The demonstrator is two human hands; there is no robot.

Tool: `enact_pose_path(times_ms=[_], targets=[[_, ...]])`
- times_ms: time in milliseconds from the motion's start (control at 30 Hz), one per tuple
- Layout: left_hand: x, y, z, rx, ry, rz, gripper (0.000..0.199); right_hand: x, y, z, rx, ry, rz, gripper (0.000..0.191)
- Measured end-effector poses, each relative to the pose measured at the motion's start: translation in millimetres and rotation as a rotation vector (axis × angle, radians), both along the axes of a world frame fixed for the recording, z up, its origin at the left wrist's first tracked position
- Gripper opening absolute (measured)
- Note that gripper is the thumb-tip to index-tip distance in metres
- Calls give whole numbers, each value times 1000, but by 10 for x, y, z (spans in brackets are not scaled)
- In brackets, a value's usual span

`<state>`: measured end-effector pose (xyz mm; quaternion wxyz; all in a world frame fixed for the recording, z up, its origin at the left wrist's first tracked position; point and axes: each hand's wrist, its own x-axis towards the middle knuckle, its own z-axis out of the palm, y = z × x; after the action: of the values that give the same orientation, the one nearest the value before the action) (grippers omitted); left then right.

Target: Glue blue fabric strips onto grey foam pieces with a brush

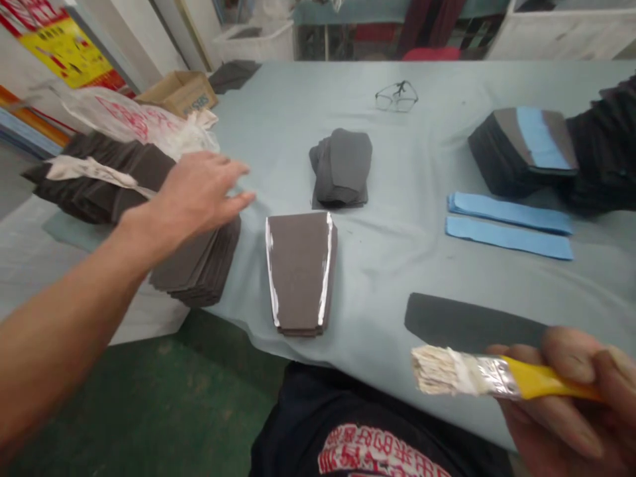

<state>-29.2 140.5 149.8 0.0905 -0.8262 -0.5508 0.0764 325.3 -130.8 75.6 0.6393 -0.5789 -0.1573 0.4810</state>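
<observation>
My right hand (571,397) grips the yellow handle of a brush (457,372) at the lower right; its pale bristles point left. My left hand (199,192) is open, fingers apart, above a stack of dark grey pieces (199,265) at the table's left edge. Between the hands lies a tapered grey stack (299,271), with white paste along both long sides of its top piece. Behind it sits a smaller stack of grey pieces (342,165). A long dark piece (472,321) lies flat beside the brush.
Two blue strip piles (509,237) lie right on the cloth-covered table (397,265), before dark stacks (521,149). Eyeglasses (396,98) rest at the back. A cardboard box (179,93), plastic bag (134,119) and tied dark bundle (104,159) stand left.
</observation>
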Motion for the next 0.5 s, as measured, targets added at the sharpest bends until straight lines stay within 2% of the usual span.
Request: enact_pose_path(times_ms=[133,233,300,367,500], targets=[[284,-969,-284,-153,-100,-246,56,-30,-117,-34,73,20,39,42],[327,-1404,-500,-257,-287,-370,59,26,-281,-112,80,62,63,42],[321,-1498,-592,-264,-340,-385,61,46,-385,-150,89,76,75,42],[319,-1481,-632,-254,-347,-388,60,36,-469,-159,68,94,88,42],[348,-1354,-600,-294,-337,-397,56,-5,-580,-148,-24,145,65,43]])
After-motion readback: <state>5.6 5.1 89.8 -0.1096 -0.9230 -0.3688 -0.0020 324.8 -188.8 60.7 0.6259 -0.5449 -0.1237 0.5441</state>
